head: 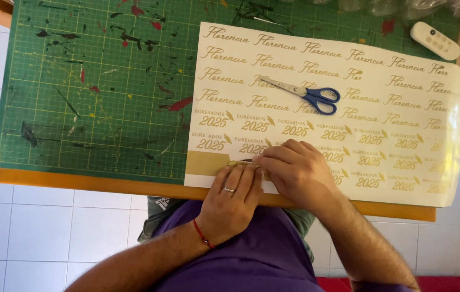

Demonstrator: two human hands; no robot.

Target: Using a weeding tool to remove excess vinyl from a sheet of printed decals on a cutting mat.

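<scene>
blue-handled scissors [307, 94] lie closed; a white remote [434, 40] rests on the paint-splattered green cutting mat [94, 97].

A home craft corner, by the look of it: a green cutting mat [94, 92] spattered with old paint covers a small wooden table [78, 181] over a white tiled floor [30, 227]. On the mat lie a sheet of gold vinyl lettering [387, 124], blue scissors [306, 93] at 12 o'clock, and a white remote [434, 40] at 2 o'clock
</scene>
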